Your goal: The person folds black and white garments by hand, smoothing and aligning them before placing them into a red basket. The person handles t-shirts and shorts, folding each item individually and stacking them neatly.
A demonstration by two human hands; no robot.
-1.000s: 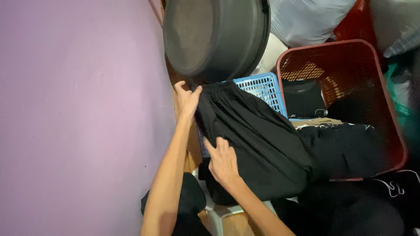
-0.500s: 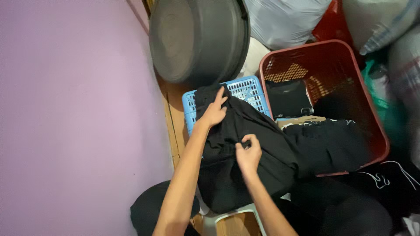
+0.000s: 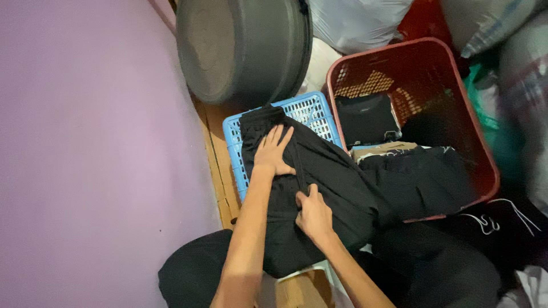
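Head view, looking down. A black garment [image 3: 319, 188] lies across a blue basket [image 3: 240, 151] and the person's lap. The left hand [image 3: 273, 151] rests flat on it, fingers spread, gripping nothing. The right hand [image 3: 313, 212] is half-curled, pinching a fold of the cloth. The basket stands on a wooden floor [image 3: 217, 142] beside a lilac wall [image 3: 91, 148]. A grey tub [image 3: 240, 48] leans behind it. To the right, a red basket [image 3: 474, 142] holds dark clothes [image 3: 419, 179]; bags [image 3: 354, 20] are piled behind.
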